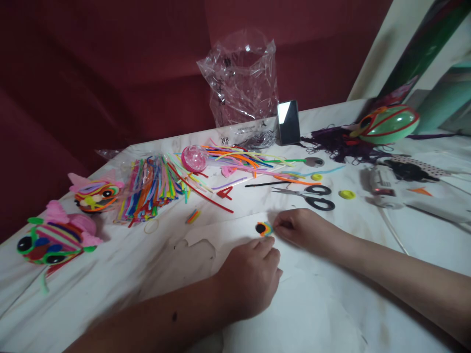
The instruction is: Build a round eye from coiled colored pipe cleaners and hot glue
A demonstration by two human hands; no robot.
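Note:
A small pipe-cleaner eye [263, 229], with a round black centre ringed in orange, yellow and blue, lies between my two hands over white paper. My left hand [252, 274] is closed, its fingers curled against the eye's lower edge; the fingertips are partly hidden. At the eye's right side, my right hand [300, 226] is closed in a pinch on its edge. Black-handled scissors [307, 195] lie just beyond my right hand, blades pointing left. A black pipe cleaner [263, 185] rests near the blades.
Bundled pipe cleaners [147, 189] and two colourful fish-like crafts [55, 240] are on the left. Behind stand a pink clear ball [195, 158], a plastic bag [243, 83] and a phone [289, 122]. A glue gun [386, 186] and a green balloon-like craft [393, 123] are on the right.

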